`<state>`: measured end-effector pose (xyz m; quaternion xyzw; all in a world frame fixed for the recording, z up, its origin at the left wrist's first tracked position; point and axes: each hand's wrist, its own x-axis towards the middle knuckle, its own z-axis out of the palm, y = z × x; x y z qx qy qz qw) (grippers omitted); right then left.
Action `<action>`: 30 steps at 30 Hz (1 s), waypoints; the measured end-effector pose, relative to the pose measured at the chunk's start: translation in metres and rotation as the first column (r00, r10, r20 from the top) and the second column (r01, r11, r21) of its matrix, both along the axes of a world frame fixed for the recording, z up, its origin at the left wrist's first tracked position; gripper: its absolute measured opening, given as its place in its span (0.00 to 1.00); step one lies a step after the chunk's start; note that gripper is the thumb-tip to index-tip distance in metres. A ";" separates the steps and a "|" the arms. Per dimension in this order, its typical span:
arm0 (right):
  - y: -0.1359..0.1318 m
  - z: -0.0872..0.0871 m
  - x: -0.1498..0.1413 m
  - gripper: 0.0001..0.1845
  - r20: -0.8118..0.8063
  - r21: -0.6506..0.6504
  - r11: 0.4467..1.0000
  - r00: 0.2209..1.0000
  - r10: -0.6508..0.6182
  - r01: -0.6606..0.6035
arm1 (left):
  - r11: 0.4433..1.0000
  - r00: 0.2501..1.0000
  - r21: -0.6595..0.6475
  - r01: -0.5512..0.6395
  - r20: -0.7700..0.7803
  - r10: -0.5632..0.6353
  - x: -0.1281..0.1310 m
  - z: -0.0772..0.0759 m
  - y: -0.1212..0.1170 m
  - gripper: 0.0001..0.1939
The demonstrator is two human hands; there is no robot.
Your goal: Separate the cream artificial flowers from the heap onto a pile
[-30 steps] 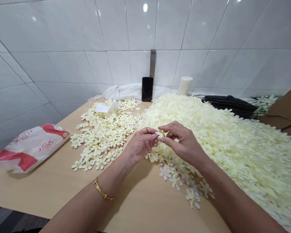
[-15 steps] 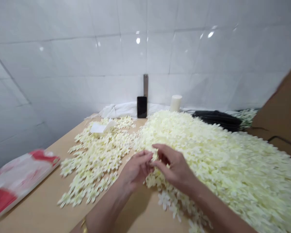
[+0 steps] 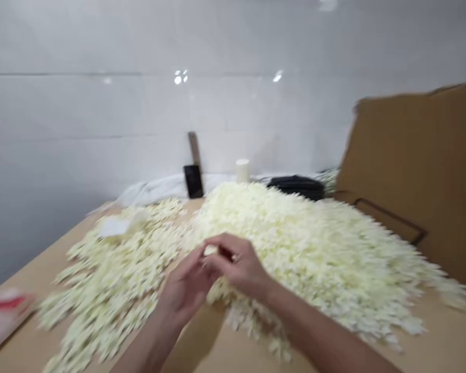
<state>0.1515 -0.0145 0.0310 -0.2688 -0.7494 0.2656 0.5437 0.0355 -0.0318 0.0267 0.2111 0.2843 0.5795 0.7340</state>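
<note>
Pale flowers (image 3: 295,238) lie in a big heap on the right of the table (image 3: 446,336), with a looser spread of flowers (image 3: 116,290) on the left. Compared with a second ago, the view has swung right: the red-and-white package (image 3: 2,311) is now cut off at the left edge, and far more of the cardboard (image 3: 415,166) shows at the right. The left hand (image 3: 188,282) and right hand (image 3: 233,261) remain fingertip to fingertip at the heap's near left edge. Both pinch narrowly; earlier a flower showed between them, but blur now means I cannot tell whether either holds one.
</note>
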 end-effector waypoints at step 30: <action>0.020 -0.016 0.001 0.13 0.020 -0.320 0.946 0.999 -0.048 0.052 | 0.979 0.940 0.156 -0.130 -0.294 0.171 -0.006 -0.015 0.011 0.09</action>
